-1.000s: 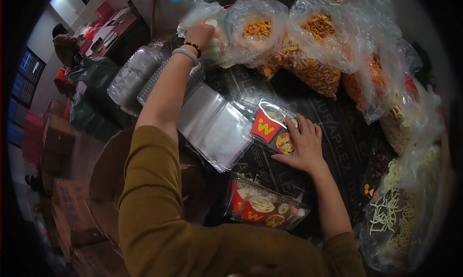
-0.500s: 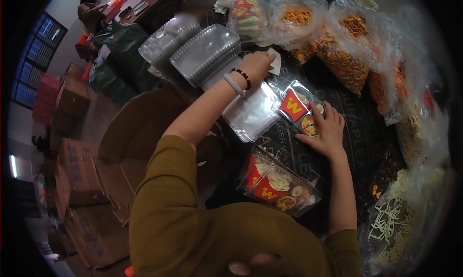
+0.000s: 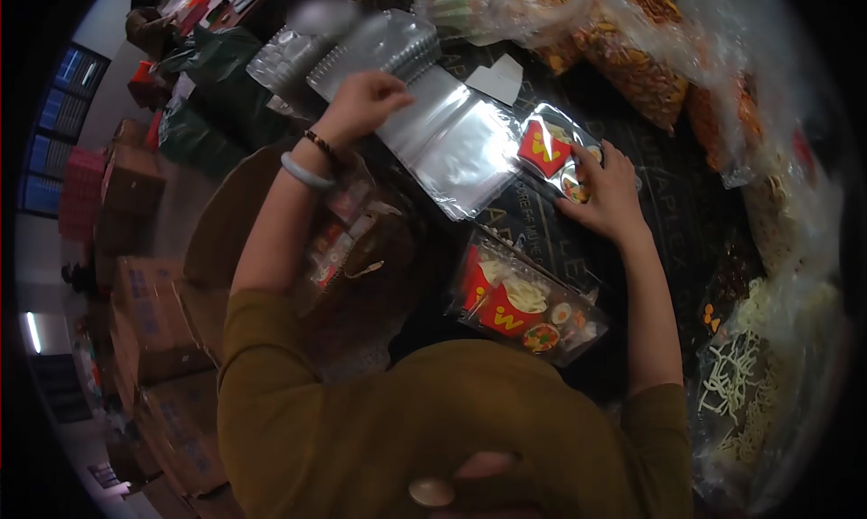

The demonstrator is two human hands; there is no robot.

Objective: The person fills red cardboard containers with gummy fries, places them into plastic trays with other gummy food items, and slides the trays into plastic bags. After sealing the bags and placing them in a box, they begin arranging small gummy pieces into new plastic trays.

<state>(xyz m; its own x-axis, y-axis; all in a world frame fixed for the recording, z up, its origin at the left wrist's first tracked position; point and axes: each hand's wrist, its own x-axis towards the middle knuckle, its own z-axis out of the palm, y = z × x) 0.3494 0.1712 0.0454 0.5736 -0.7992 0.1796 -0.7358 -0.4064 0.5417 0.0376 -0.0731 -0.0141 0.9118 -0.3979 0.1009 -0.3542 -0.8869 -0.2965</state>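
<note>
My right hand has its thumb and fingers around the right side of a clear plastic pack. Inside the pack show a red carton with a yellow W-like mark and small toy-like food pieces. My left hand, fingers curled together, is over the left edge of a stack of clear plastic bags; whether anything thin is between its fingertips I cannot make out. A white card lies at the stack's top end. Nearer my body are filled clear packs with the same red cartons.
Clear plastic trays are stacked beyond the bags. Plastic bags of orange pieces line the far right, with pale noodle-like strands nearer. An open cardboard box holding packs is at left, near stacked cartons. Another person is far left.
My left hand has moved left from the white card to the bags' left edge. The card now lies uncovered. My right hand stays on the pack, and the view has shifted slightly.
</note>
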